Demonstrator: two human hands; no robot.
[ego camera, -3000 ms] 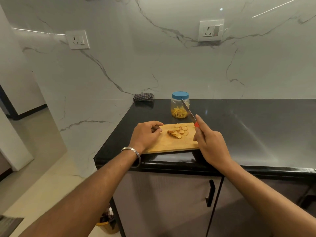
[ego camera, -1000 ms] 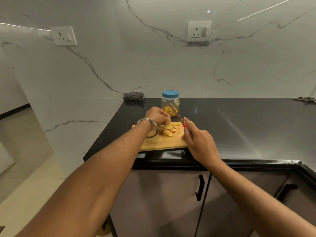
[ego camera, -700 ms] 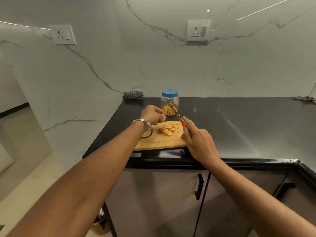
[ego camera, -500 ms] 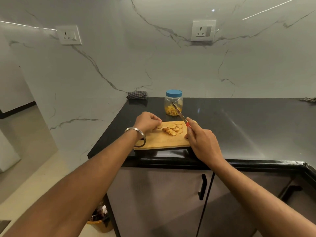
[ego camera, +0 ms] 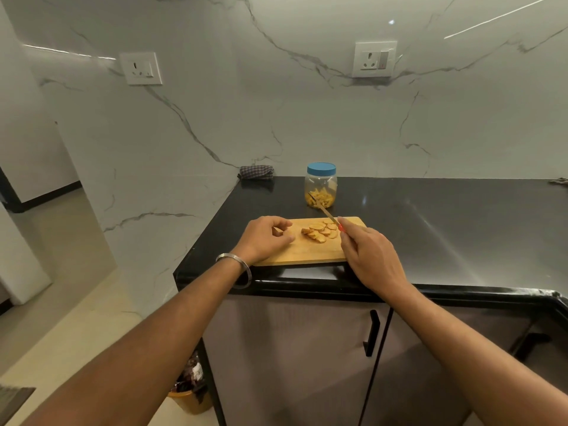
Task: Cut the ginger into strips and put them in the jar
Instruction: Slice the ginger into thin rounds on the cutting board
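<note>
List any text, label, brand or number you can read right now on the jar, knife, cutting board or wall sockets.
No readable text anywhere in the head view.
Jar with blue lid: no label visible.
Knife: no marking readable on the blade.
Cutting board: plain wood.
Left wall socket and right wall socket: no print legible; any is too small to tell.

Black glossy countertop (ego camera: 430,229) over dark cabinets. On it: wooden cutting board (ego camera: 307,255) at front edge w/ ginger slices (ego camera: 321,230); 1 clear jar (ego camera: 320,186), blue lid, just behind board; checked cloth (ego camera: 256,172) at back-left corner by wall.
</note>
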